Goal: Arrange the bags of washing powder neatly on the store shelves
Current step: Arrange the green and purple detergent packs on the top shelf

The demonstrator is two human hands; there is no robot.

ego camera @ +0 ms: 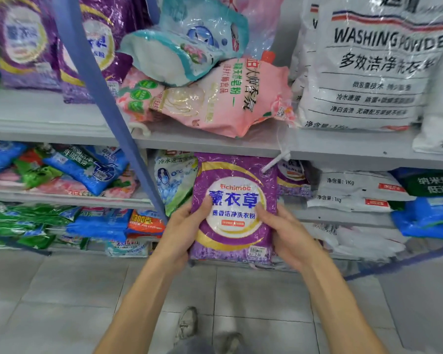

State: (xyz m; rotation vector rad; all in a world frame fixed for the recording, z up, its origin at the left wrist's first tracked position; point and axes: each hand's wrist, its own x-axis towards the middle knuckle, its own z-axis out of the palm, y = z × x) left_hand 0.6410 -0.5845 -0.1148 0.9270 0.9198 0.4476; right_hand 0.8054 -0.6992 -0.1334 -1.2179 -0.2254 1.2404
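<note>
Purple bag of washing powder [234,208] is held upright in front of the lower shelves, mid-scene. Its long axis is set vertically, with the top edge up and the printed face turned toward the camera. Its left edge is grasped by the left grip [182,226] and its right edge by the right grip [289,233], thumbs laid on the front. A pink bag [223,98] is seen lying sideways on the shelf [215,143] above.
</note>
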